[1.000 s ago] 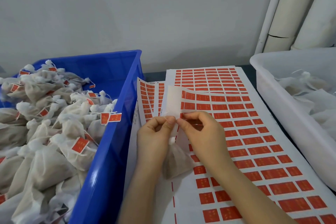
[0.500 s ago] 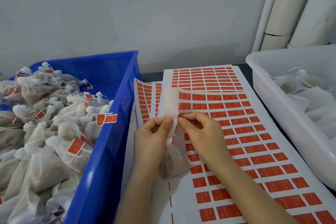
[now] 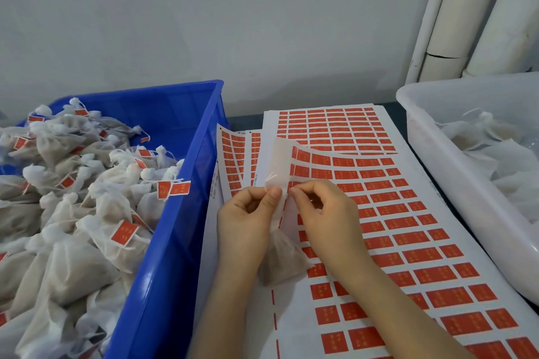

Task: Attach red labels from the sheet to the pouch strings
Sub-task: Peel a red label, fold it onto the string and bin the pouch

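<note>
A white sheet of red labels lies across the table, its left edge curled up. My left hand pinches the white string of a small mesh pouch between thumb and forefinger; the pouch hangs below my hands over the sheet. My right hand pinches at the lifted edge of the sheet, fingertips almost touching those of my left hand. Whether a label is between the right fingertips is hidden.
A blue crate at the left holds several pouches with red labels on their strings. A white tub at the right holds unlabelled pouches. More label sheets lie under the top one. White pipes stand at the back right.
Both hands stay pinched together at the curled sheet edge with the pouch hanging below. The string ends now stick up above my left thumb. The view has shifted slightly.
</note>
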Motion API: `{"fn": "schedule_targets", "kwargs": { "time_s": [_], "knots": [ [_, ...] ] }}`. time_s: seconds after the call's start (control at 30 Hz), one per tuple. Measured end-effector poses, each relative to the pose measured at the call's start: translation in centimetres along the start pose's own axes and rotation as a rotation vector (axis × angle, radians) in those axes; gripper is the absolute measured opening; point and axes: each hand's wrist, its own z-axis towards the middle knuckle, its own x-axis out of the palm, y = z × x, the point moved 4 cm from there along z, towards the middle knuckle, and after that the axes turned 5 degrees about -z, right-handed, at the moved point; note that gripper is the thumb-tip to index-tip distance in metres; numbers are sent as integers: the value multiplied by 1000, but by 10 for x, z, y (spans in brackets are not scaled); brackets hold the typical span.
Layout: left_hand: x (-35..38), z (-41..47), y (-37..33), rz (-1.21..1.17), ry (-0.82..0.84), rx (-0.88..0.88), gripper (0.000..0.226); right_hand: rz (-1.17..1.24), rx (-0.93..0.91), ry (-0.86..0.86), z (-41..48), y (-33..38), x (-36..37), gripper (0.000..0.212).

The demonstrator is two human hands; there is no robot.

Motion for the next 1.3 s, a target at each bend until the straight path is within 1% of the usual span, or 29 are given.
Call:
{"fn": "schedule_targets", "kwargs": {
  "time_s": [0.07, 0.2, 0.37, 0.5, 0.63, 0.83, 0.93, 1.07, 1.2, 1.3],
  "knots": [
    [0, 0, 0, -6, -6, 4, 7, -20, -22, -9, 0, 1, 0, 5],
    [0, 0, -1, 2, -20, 16, 6, -55, -90, -51, -2, 5, -1, 15],
    [0, 1, 1, 19, -22, 14, 5, -68, -96, -39, -2, 5, -3, 10],
    [-1, 3, 3, -4, -45, -13, 5, -77, -42, -31, 0, 1, -5, 11],
    [-5, 3, 6, -40, -93, -63, 5, -29, 59, -9, 2, -8, -7, 8],
    [-9, 4, 8, -47, -121, -119, 5, 13, 158, -28, 5, -19, -11, 7],
    [-9, 4, 9, -52, -118, -146, 6, 120, 215, -56, 6, -23, -14, 16],
    [-11, 4, 9, -44, -132, -151, 6, 282, 294, -115, 6, -25, -19, 21],
    [-12, 4, 10, -21, -144, -146, 6, 327, 314, -176, 7, -27, -29, 23],
    [-11, 2, 8, 59, -158, -85, 4, 337, 265, -182, 9, -24, -33, 17]
  ]
}}
